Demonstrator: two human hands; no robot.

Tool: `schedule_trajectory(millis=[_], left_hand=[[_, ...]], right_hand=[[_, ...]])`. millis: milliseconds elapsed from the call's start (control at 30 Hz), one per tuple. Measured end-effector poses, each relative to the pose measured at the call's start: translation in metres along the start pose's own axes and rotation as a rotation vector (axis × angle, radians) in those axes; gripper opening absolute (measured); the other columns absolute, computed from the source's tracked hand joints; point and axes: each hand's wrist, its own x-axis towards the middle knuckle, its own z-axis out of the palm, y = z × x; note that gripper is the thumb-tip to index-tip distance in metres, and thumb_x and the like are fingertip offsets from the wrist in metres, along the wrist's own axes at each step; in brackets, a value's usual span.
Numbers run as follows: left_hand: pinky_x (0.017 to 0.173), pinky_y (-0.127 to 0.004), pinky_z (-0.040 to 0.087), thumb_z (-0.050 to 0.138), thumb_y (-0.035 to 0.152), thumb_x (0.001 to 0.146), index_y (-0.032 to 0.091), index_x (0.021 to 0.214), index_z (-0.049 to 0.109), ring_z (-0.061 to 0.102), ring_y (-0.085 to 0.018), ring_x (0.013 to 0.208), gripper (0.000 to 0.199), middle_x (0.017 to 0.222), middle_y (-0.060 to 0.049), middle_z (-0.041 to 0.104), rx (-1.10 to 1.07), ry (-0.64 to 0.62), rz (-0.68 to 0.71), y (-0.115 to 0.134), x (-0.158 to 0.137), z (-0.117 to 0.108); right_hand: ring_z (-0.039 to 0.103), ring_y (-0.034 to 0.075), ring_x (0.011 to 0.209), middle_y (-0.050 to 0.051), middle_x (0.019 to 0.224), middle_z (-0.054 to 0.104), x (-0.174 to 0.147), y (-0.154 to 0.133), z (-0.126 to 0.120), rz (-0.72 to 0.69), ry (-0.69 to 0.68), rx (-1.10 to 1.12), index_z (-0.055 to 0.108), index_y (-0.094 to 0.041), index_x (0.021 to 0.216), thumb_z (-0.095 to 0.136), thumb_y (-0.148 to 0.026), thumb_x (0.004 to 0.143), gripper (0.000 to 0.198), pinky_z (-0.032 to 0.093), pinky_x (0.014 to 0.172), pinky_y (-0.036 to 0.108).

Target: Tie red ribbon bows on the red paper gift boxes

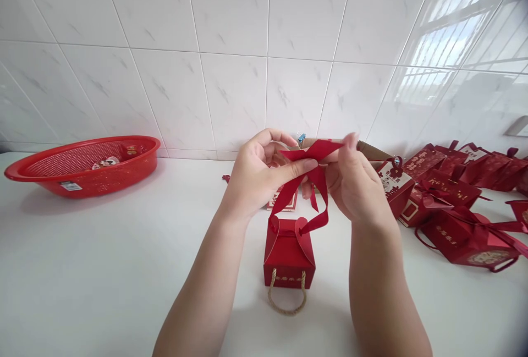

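Note:
A small red gift box (289, 258) with a beige rope handle (287, 311) stands on the white table in front of me. A red ribbon (287, 195) runs through the holes at its top and rises to both hands. Above the box, my left hand (266, 167) pinches the ribbon where its strands cross, thumb on top. My right hand (357, 181) grips the ribbon's other part between thumb and fingers, to the right of the crossing. Some of the right fingers are hidden behind the ribbon and the hand itself.
At the left stands a red plastic basket (103, 184) with a few small packets inside. Several red gift boxes (466, 230) crowd the right side. Behind my hands are a cardboard box (373, 152) and a flat red-and-white item (284, 201). A tiled wall (231, 93) closes off the back.

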Motion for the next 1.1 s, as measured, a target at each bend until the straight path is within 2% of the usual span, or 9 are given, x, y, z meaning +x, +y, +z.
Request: schedule_trajectory(millis=[100, 200, 333, 400, 567, 667, 767, 900, 1100], left_hand=[[0.057, -0.026, 0.053, 0.079, 0.034, 0.066, 0.02, 0.081, 0.057, 0.065, -0.013, 0.062, 0.03, 0.076, 0.001, 0.066, 0.052, 0.037, 0.037, 0.0, 0.0, 0.0], [0.064, -0.026, 0.054, 0.079, 0.032, 0.066, 0.019, 0.077, 0.06, 0.065, -0.015, 0.071, 0.025, 0.077, 0.0, 0.067, 0.153, 0.082, 0.116, -0.001, 0.002, 0.0], [0.074, -0.029, 0.053, 0.077, 0.031, 0.068, 0.019, 0.078, 0.068, 0.065, -0.016, 0.08, 0.019, 0.084, -0.002, 0.069, 0.316, 0.132, 0.228, -0.003, 0.004, -0.001], [0.075, -0.029, 0.054, 0.077, 0.031, 0.068, 0.019, 0.079, 0.07, 0.066, -0.017, 0.082, 0.018, 0.087, -0.003, 0.07, 0.341, 0.115, 0.226, -0.003, 0.004, -0.004], [0.07, -0.029, 0.055, 0.075, 0.032, 0.071, 0.019, 0.081, 0.072, 0.068, -0.019, 0.08, 0.016, 0.086, -0.004, 0.072, 0.295, 0.03, 0.12, 0.003, 0.001, -0.012], [0.068, -0.029, 0.056, 0.072, 0.032, 0.074, 0.019, 0.077, 0.072, 0.068, -0.02, 0.079, 0.014, 0.083, -0.005, 0.073, 0.327, 0.078, 0.13, 0.005, 0.0, -0.014], [0.067, -0.028, 0.055, 0.071, 0.031, 0.075, 0.018, 0.075, 0.072, 0.067, -0.018, 0.076, 0.013, 0.079, -0.004, 0.072, 0.411, 0.167, 0.188, 0.003, 0.001, -0.011], [0.068, -0.028, 0.054, 0.07, 0.027, 0.076, 0.019, 0.075, 0.071, 0.065, -0.015, 0.072, 0.008, 0.078, -0.002, 0.071, 0.494, 0.265, 0.332, 0.001, 0.002, -0.004], [0.066, -0.027, 0.053, 0.069, 0.024, 0.077, 0.021, 0.076, 0.071, 0.061, -0.012, 0.065, 0.004, 0.077, 0.0, 0.07, 0.568, 0.296, 0.452, 0.0, 0.001, -0.001]], right_hand=[[0.06, 0.014, 0.056, 0.002, 0.065, 0.062, 0.0, -0.001, -0.001, -0.025, -0.076, -0.062, 0.068, -0.02, 0.083, 0.054, -0.065, 0.077, 0.048, 0.048, 0.048, 0.026], [0.057, 0.011, 0.052, 0.002, 0.065, 0.063, 0.001, 0.0, -0.001, 0.006, -0.033, -0.075, 0.066, -0.017, 0.076, 0.058, -0.054, 0.082, 0.038, 0.045, 0.045, 0.024], [0.058, 0.011, 0.052, 0.003, 0.06, 0.063, 0.005, 0.005, -0.001, 0.089, -0.007, -0.013, 0.065, -0.016, 0.066, 0.055, -0.051, 0.085, 0.041, 0.046, 0.049, 0.023], [0.058, 0.01, 0.053, 0.003, 0.059, 0.064, 0.006, 0.007, -0.001, 0.132, -0.028, 0.007, 0.066, -0.016, 0.065, 0.056, -0.051, 0.085, 0.041, 0.047, 0.05, 0.023], [0.058, 0.011, 0.052, 0.003, 0.059, 0.064, 0.007, 0.007, -0.003, 0.186, -0.015, 0.048, 0.066, -0.016, 0.064, 0.058, -0.052, 0.084, 0.042, 0.047, 0.05, 0.023], [0.06, 0.012, 0.054, 0.004, 0.06, 0.065, 0.007, 0.007, -0.003, 0.212, 0.006, 0.057, 0.066, -0.016, 0.064, 0.059, -0.053, 0.082, 0.042, 0.049, 0.052, 0.024], [0.061, 0.013, 0.055, 0.004, 0.062, 0.066, 0.008, 0.009, -0.003, 0.22, 0.021, 0.069, 0.065, -0.016, 0.065, 0.06, -0.053, 0.082, 0.04, 0.05, 0.054, 0.025], [0.056, 0.011, 0.049, 0.003, 0.059, 0.064, 0.008, 0.013, -0.002, 0.226, 0.059, 0.035, 0.061, -0.017, 0.063, 0.059, -0.055, 0.081, 0.042, 0.046, 0.049, 0.024], [0.052, 0.009, 0.048, -0.001, 0.051, 0.056, 0.009, 0.012, -0.001, 0.165, 0.101, -0.049, 0.052, -0.017, 0.058, 0.058, -0.053, 0.083, 0.044, 0.041, 0.047, 0.022]])
